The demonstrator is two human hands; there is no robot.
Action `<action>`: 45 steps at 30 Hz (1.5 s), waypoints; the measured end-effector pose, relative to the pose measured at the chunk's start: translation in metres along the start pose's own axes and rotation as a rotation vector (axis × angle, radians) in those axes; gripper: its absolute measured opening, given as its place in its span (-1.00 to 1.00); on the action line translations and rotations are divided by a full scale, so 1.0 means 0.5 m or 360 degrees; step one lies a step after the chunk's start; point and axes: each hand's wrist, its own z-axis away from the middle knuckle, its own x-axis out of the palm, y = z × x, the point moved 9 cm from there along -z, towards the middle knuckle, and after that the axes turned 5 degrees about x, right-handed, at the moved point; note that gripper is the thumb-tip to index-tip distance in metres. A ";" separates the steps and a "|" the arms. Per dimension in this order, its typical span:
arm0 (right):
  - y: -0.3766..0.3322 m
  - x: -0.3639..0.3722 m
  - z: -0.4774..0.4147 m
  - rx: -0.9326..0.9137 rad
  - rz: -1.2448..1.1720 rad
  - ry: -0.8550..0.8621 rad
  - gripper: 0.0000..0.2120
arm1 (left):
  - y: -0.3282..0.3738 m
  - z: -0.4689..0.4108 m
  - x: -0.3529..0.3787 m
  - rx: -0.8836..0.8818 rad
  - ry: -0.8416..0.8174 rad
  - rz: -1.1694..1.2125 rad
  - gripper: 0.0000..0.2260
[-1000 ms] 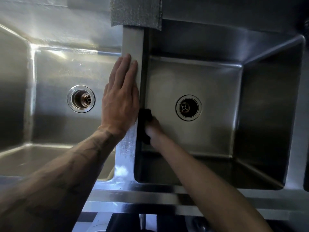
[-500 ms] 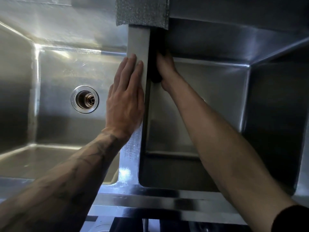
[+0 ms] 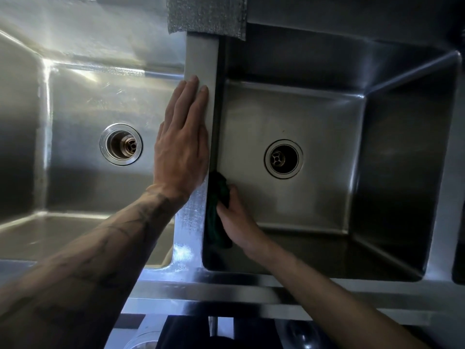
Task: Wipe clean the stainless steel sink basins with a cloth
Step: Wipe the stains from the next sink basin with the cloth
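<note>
My right grip (image 3: pixel 239 222) is closed round a dark green cloth (image 3: pixel 220 190). The thumb lies over the top of the wad and presses it against the left wall of the right basin (image 3: pixel 314 117), just below the divider. The cloth is soft and light, bunched into loose folds. I judge that it will squash flat under the palm and drag a little on the steel if it is damp. Holding the middle of the wad with the heel of the hand behind it should keep it from unrolling. Nothing about it is fragile.

Nearest me, the front rim (image 3: pixel 226 290) of the surface is flat steel, bright with glare. Further in, my left grip (image 3: pixel 182 149) lies open, fingers straight and together, flat on the divider (image 3: pixel 201 59) between the two basins.

The steel looks hard and smooth, probably slick when wet, with a dull brushed finish and faint streaks. The walls drop steeply and meet the floors in rounded corners, where I expect the cloth will need pushing in with the fingertips. The left basin (image 3: pixel 83 102) is brightly lit and the right one sits in shadow.

Each floor has a round, metal-ringed opening, the left drain (image 3: pixel 120 144) and the right drain (image 3: pixel 283 158).

Farthest off, a grey grainy pad (image 3: pixel 206 13) overhangs the back edge above the divider. I cannot tell what it is made of.
</note>
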 end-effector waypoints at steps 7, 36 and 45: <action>-0.056 -0.048 -0.157 -0.0036 -0.0116 0.0261 -0.89 | -0.001 0.001 0.002 -0.0013 0.0014 -0.0008 -0.52; 0.071 -0.007 0.003 -0.0634 0.1670 -0.0627 -0.74 | 0.088 0.242 -0.029 -0.0221 -0.0030 -0.0427 -0.60; 0.099 -0.053 -0.013 -0.0581 0.1550 -0.0508 -0.63 | 0.114 0.365 0.006 -0.0409 -0.0130 -0.0532 -0.48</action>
